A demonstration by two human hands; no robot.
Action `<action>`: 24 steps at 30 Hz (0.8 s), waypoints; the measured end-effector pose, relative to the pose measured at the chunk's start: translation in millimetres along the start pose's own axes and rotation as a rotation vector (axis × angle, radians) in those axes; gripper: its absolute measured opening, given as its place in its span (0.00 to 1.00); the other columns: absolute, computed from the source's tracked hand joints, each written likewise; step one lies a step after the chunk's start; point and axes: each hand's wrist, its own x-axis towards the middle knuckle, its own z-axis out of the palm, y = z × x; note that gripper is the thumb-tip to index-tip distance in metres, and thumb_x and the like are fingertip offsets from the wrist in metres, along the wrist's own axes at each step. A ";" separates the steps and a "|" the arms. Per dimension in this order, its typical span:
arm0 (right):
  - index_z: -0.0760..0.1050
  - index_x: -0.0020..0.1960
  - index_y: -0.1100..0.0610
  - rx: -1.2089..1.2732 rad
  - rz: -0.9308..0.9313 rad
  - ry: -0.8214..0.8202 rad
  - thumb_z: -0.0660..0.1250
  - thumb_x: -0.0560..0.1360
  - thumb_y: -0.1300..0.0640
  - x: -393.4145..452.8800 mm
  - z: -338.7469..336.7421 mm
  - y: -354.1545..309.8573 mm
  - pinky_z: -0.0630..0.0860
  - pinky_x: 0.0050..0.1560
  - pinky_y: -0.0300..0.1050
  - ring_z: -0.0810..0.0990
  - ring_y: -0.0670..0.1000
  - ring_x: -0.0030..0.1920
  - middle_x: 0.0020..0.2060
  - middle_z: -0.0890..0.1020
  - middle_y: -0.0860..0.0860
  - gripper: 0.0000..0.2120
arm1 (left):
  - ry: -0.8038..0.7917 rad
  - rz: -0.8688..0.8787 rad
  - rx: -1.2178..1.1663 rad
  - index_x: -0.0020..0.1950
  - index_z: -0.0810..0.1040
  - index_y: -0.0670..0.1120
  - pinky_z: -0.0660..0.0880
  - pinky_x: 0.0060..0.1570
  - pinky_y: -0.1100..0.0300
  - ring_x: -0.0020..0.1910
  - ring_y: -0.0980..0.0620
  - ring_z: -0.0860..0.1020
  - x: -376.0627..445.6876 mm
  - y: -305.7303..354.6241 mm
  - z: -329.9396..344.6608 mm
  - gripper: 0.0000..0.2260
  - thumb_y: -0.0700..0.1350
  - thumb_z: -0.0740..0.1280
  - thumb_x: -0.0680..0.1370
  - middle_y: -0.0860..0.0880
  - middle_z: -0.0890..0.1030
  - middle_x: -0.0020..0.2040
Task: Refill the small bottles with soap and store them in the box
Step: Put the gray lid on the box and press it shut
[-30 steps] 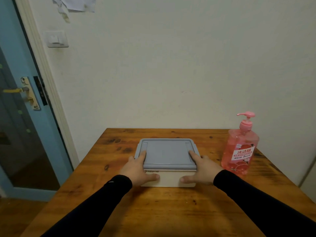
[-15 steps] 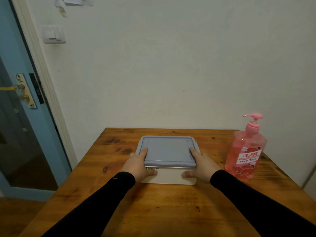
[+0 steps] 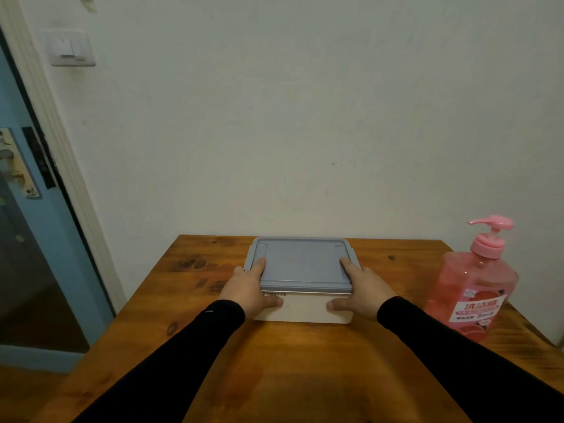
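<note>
A cream box (image 3: 305, 309) with a grey-blue lid (image 3: 302, 262) stands on the wooden table (image 3: 305, 361), lid on. My left hand (image 3: 248, 288) grips its left side, index finger on the lid's edge and thumb against the front wall. My right hand (image 3: 363, 288) holds the right side the same way. A large pink pump bottle of soap (image 3: 476, 282) stands upright to the right of the box, apart from my hand. No small bottles are in sight; the box's inside is hidden.
The table's back edge meets a pale wall (image 3: 305, 117). A blue door with a brass handle (image 3: 18, 209) is at the left, beyond the table's left edge. A light switch (image 3: 70, 50) sits on the wall.
The view has tilted and shifted, so the box and soap bottle sit further right and lower in frame. Both hands keep the same hold on the box.
</note>
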 end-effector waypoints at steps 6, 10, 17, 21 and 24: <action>0.47 0.78 0.48 -0.008 -0.001 0.003 0.74 0.66 0.40 40.5 -2.6 2.9 0.69 0.64 0.45 0.70 0.55 0.64 0.67 0.66 0.55 0.51 | 0.014 0.022 0.000 0.77 0.51 0.55 0.70 0.62 0.57 0.61 0.46 0.72 39.3 2.4 -0.4 0.43 0.62 0.71 0.70 0.45 0.66 0.64; 0.46 0.78 0.47 -0.011 0.000 -0.004 0.74 0.66 0.40 64.1 -5.6 3.6 0.70 0.63 0.45 0.71 0.55 0.64 0.67 0.66 0.55 0.51 | 0.014 0.030 -0.010 0.77 0.52 0.55 0.70 0.61 0.57 0.60 0.46 0.72 62.2 3.3 -0.6 0.43 0.62 0.72 0.70 0.44 0.66 0.64; 0.47 0.78 0.48 -0.025 -0.008 0.006 0.74 0.66 0.39 100.1 -8.6 3.6 0.70 0.62 0.44 0.72 0.56 0.62 0.66 0.68 0.56 0.51 | 0.013 0.034 0.005 0.77 0.52 0.55 0.70 0.60 0.57 0.60 0.46 0.72 100.7 4.2 -3.0 0.43 0.62 0.71 0.70 0.44 0.66 0.64; 0.47 0.78 0.48 -0.026 -0.006 0.008 0.74 0.66 0.39 119.5 -10.6 3.6 0.70 0.62 0.44 0.72 0.56 0.63 0.67 0.68 0.56 0.51 | 0.016 0.034 0.006 0.77 0.52 0.55 0.70 0.61 0.57 0.60 0.46 0.72 120.9 4.1 -1.3 0.43 0.62 0.71 0.70 0.44 0.66 0.65; 0.47 0.78 0.49 -0.054 -0.004 0.010 0.74 0.66 0.39 134.2 -11.5 3.7 0.70 0.61 0.44 0.72 0.56 0.63 0.65 0.70 0.56 0.51 | 0.027 0.037 -0.007 0.77 0.53 0.55 0.71 0.60 0.58 0.59 0.46 0.73 136.8 2.6 0.5 0.42 0.62 0.71 0.70 0.44 0.67 0.64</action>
